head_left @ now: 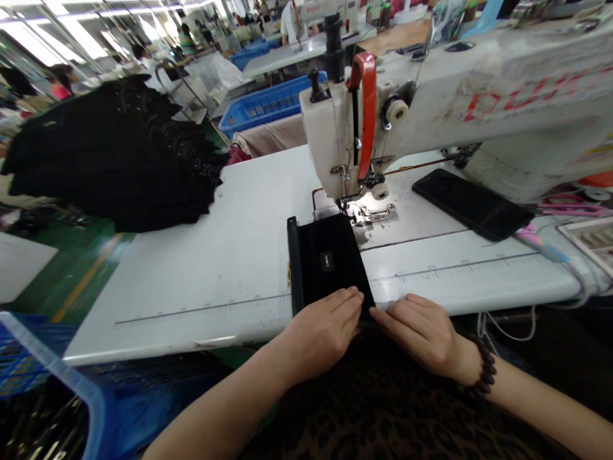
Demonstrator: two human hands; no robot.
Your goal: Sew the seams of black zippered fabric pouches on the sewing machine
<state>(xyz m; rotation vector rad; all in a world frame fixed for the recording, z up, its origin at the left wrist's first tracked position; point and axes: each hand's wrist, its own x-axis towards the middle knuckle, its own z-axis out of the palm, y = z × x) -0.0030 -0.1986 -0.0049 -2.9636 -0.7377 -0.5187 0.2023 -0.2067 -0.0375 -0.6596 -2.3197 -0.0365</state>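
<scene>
A black fabric panel (313, 284), with a small dark label (326, 261) and a stiff black strip down its left side, lies partly under the sewing machine's presser foot (345, 207). A gold-coloured clasp (288, 273) shows on the strip's outer edge. My left hand (323, 329) grips the panel's near part, fingers together on top; its thumb is hidden. At the near right corner, my right hand (424, 329) is closed, its fingertips at the panel's edge. A dark bead bracelet (484, 367) circles my right wrist.
The white sewing machine (330, 140) has a red lever (366, 115). A black phone (472, 203) and pink-handled scissors (529, 233) lie to the right. Stacked black pieces (110, 160) overlap the table's far left. A blue basket (96, 402) stands below at left.
</scene>
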